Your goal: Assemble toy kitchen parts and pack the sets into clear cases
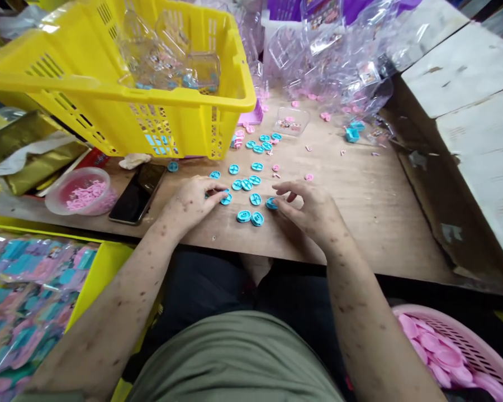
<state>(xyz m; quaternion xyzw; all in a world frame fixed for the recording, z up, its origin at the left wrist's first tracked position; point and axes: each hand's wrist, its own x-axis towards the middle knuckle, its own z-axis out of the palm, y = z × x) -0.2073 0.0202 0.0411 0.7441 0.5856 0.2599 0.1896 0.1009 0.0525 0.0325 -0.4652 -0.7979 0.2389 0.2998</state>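
Note:
Small round blue plastic pieces with cross-shaped ribs lie scattered on the wooden table. My left hand (193, 201) has its thumb and fingers drawn together at the edge of one blue piece (226, 199), and its fingertips are partly hidden. Across from it, my right hand (308, 206) hovers low with a gap between thumb and index finger. Its thumb tip touches or nearly touches another blue piece (271, 203). Between the hands sit more such pieces, including a ribbed piece (255, 199). Two thicker blue pieces, one being a two-holed disc (257, 218), rest near the front edge.
A yellow basket (151, 95) holding clear cases stands at back left. A phone (137, 194) and a tub of pink bits (82, 192) lie left. Clear packs (331, 61) pile up behind. A cardboard wall (427, 212) bounds the right; a pink basket (478, 340) is below.

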